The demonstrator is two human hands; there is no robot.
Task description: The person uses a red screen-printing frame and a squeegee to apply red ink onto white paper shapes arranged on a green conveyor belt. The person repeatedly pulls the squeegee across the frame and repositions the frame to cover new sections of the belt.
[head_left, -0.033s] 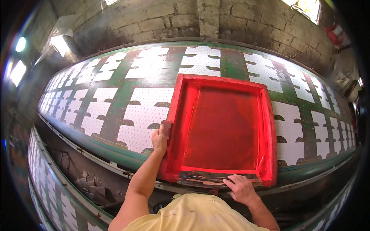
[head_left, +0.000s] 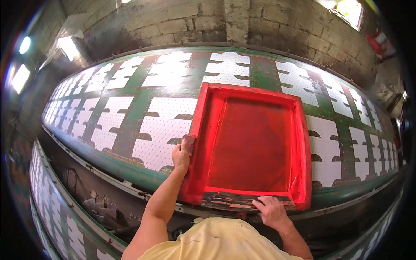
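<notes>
A red-stained screen printing frame (head_left: 305,143) lies on a long green table, its mesh (head_left: 251,147) coated in dark red. My left hand (head_left: 180,154) is closed round a small dark block (head_left: 190,143) at the frame's left side. At the near edge, my right hand (head_left: 271,211) has its fingers curled over the worn wooden rail (head_left: 232,201), toward the right corner. White cut fabric pieces (head_left: 166,130) with small dots lie flat on the table beside the frame; whatever is under it is hidden.
Two rows of white pieces run along the green table (head_left: 265,73). A block wall (head_left: 182,24) stands behind its far edge. At lower left, another table (head_left: 65,208) bears similar pieces, with rubble (head_left: 104,210) on the floor between the tables.
</notes>
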